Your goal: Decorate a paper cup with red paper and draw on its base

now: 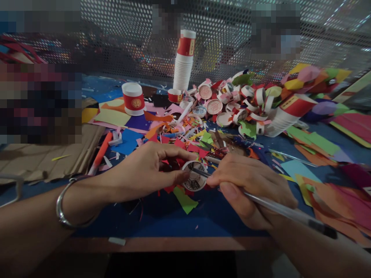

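My left hand point(147, 172) pinches the rim of a cut-down paper cup base point(194, 182) between thumb and fingers. Dark drawn lines cover the white round face of this piece, which is tilted toward me. A clear-barrelled pen point(278, 206) lies in the grip of my right hand point(252, 189), its tip resting at or just over the drawn face. The pen's dark back end points to the lower right. Red paper and a green paper scrap point(185, 200) lie beneath the piece.
Behind my hands, coloured scraps point(199, 139) and several cut cup bases point(214, 106) are heaped. A tall cup stack point(183, 65), a red-and-white cup point(133, 99) and a tilted stack point(290, 116) stand around them. Corrugated cardboard point(69, 154) lies left; an orange marker point(101, 152) sits beside it.
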A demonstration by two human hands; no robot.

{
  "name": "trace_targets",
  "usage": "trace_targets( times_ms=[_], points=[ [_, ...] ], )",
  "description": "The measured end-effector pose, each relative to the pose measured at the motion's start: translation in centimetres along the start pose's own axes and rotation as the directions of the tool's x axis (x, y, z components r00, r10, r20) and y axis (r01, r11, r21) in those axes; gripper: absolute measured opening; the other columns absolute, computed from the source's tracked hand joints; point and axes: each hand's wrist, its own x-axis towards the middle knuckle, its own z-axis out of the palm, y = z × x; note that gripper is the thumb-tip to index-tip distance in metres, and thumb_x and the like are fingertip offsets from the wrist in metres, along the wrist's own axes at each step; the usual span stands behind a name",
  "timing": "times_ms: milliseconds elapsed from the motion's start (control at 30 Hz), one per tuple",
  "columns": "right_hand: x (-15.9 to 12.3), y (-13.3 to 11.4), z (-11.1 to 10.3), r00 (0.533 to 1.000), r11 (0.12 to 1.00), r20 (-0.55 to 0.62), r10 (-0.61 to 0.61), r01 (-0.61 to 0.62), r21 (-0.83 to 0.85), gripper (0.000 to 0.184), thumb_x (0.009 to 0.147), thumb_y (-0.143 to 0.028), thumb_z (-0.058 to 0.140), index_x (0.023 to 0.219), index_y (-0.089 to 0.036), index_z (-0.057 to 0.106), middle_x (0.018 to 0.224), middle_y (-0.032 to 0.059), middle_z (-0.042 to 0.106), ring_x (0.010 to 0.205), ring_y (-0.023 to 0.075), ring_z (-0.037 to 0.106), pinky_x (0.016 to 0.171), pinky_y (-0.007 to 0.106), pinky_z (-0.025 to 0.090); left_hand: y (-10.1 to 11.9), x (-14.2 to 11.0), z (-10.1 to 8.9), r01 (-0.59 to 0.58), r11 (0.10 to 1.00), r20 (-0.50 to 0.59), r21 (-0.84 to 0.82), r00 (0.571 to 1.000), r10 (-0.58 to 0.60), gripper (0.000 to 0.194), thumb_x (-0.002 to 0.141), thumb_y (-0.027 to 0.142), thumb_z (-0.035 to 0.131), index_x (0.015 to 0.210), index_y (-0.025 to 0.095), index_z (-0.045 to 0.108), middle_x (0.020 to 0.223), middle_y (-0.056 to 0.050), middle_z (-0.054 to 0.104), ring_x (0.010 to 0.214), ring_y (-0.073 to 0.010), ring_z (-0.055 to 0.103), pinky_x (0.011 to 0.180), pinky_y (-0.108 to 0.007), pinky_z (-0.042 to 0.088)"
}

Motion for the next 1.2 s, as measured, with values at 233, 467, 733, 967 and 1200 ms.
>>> trace_targets(
  times_ms=[233,467,733,967,1200],
  points=[
    [-0.12,-0.06,-0.13,1.000,1.000,0.017,0.015,-0.015,-0.024,0.023,0.084,-0.004,0.056,0.095,-0.019,0.069,0.077,0.0019,0.078,0.063,0.0174,0.071,0.062,0.032,0.063,0.27,-0.05,0.02,-0.004,1.000,-0.017,-0.007,1.000,0.004,0.033,0.086,0.028,0.077,0.118,0.021,0.076,0.112,-0.007,0.080,0.100,-0.0245,0.076,0.089,-0.035,0.063],
    [0.00,-0.16,-0.14,1.000,1.000,0.006,0.018,-0.018,-0.020,0.026,0.084,-0.004,0.055,0.098,-0.021,0.069,0.077,0.0013,0.078,0.064,0.0189,0.072,0.063,0.034,0.063,0.03,-0.06,-0.02,-0.011,1.000,-0.025,0.007,1.000,0.011,0.033,0.087,0.032,0.076,0.119,0.022,0.075,0.111,-0.005,0.080,0.100,-0.0235,0.076,0.089,-0.035,0.063],
    [-0.22,-0.25,-0.14,1.000,1.000,0.007,0.005,-0.005,-0.017,0.023,0.085,-0.005,0.056,0.098,-0.018,0.069,0.080,0.0016,0.078,0.065,0.0170,0.071,0.065,0.033,0.062,0.07,-0.06,0.05,-0.044,0.997,0.034,0.065,0.999,0.042,0.037,0.087,0.037,0.077,0.121,0.024,0.075,0.119,-0.005,0.079,0.106,-0.0232,0.075,0.092,-0.033,0.062],
    [-0.24,-0.12,-0.45,0.999,0.999,-0.041,0.023,-0.025,-0.047,0.027,0.083,-0.003,0.054,0.098,-0.018,0.069,0.078,0.0016,0.078,0.065,0.0178,0.070,0.066,0.035,0.062,-0.52,0.26,-0.76,0.008,1.000,0.003,0.019,1.000,-0.008,0.040,0.087,0.041,0.077,0.125,0.026,0.073,0.114,-0.004,0.080,0.100,-0.0247,0.077,0.090,-0.038,0.064],
    [-0.27,0.36,-0.15,0.999,0.999,-0.034,0.007,-0.009,-0.047,0.023,0.083,-0.004,0.055,0.096,-0.016,0.070,0.081,0.0019,0.078,0.064,0.0160,0.069,0.066,0.032,0.061,-0.53,0.45,-0.67,-0.013,0.998,0.016,-0.064,1.000,0.015,0.038,0.088,0.036,0.077,0.124,0.027,0.071,0.116,-0.002,0.079,0.102,-0.0203,0.077,0.087,-0.029,0.064]
  ],
)
